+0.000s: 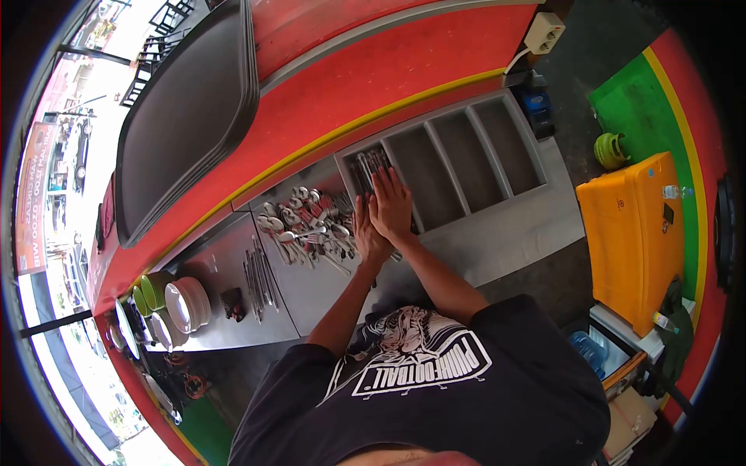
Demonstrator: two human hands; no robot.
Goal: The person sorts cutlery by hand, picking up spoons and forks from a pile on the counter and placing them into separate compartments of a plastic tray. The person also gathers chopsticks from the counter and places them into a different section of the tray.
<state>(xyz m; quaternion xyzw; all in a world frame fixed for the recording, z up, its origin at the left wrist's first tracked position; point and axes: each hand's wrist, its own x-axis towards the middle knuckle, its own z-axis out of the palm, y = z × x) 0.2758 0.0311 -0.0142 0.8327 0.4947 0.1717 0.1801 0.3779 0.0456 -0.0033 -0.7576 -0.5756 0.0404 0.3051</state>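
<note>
A grey cutlery tray (431,220) with several long compartments lies on the metal counter. Its leftmost compartment holds a bunch of metal cutlery (370,161). My right hand (392,203) lies over that compartment, its fingers stretched out at the near end of the bunch. Close beside it, my left hand (369,235) has its fingers extended at the tray's left edge, and the two hands touch. Whether anything lies under the palms is hidden. Left of my hands, a loose pile of spoons and forks (299,225) is spread on the counter.
Long thin metal utensils (260,276) lie farther left, near a small dark object (232,304), white plates (186,304) and green bowls (154,291). Stacked dark trays (190,116) stand on the red ledge. An orange box (622,233) is at the right.
</note>
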